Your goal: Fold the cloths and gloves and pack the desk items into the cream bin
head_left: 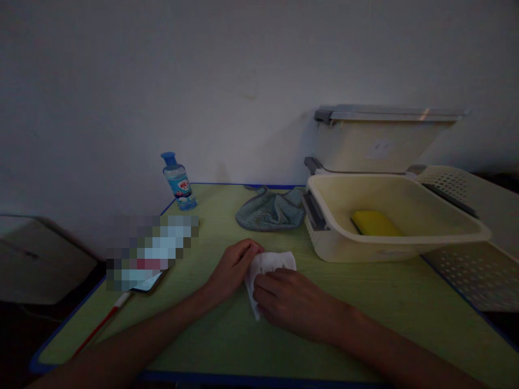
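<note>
Both of my hands rest on a small white cloth [274, 262] lying on the green table [365, 292]. My left hand [233, 267] pinches its left edge with curled fingers. My right hand [290, 302] covers the cloth's lower part, its fingers closed on the fabric. Only the upper part and a lower corner of the cloth show.
A grey-green mesh cloth [271, 210] lies behind the hands. A cream plastic basin [446, 232] at the right holds a yellow sponge [375, 223]. A blue-capped bottle [178, 182] stands at the back left. A phone [146, 282] with a red cable [97, 329] lies at the left edge.
</note>
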`<state>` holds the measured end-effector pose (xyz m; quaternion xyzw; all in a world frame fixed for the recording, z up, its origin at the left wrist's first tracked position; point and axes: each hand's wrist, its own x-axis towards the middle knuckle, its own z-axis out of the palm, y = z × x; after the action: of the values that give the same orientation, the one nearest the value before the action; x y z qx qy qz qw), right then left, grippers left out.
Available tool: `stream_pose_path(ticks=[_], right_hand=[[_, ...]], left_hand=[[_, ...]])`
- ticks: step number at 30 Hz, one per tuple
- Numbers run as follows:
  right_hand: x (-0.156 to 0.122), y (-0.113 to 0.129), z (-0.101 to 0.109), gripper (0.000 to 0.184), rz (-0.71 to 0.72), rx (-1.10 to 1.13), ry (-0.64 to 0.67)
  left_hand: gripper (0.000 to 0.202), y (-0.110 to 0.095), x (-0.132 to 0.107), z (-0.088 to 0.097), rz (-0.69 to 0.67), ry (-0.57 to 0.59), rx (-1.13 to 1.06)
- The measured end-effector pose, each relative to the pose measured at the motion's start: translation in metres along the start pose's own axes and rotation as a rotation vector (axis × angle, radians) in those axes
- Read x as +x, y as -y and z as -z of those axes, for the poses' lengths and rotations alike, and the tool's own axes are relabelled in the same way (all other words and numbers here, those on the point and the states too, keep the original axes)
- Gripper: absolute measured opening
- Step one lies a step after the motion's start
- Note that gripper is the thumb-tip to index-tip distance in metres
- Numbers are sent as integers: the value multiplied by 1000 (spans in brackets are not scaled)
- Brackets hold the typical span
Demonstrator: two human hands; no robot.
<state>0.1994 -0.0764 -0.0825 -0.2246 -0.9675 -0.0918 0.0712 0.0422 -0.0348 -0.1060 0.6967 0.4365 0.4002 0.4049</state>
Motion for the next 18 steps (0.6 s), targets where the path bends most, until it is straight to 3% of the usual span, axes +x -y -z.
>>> stream_pose_path(ticks=[18], right_hand=[[1, 0, 1, 11, -9, 43, 7]], left_hand=[[25, -2, -1, 0, -1, 12, -8]])
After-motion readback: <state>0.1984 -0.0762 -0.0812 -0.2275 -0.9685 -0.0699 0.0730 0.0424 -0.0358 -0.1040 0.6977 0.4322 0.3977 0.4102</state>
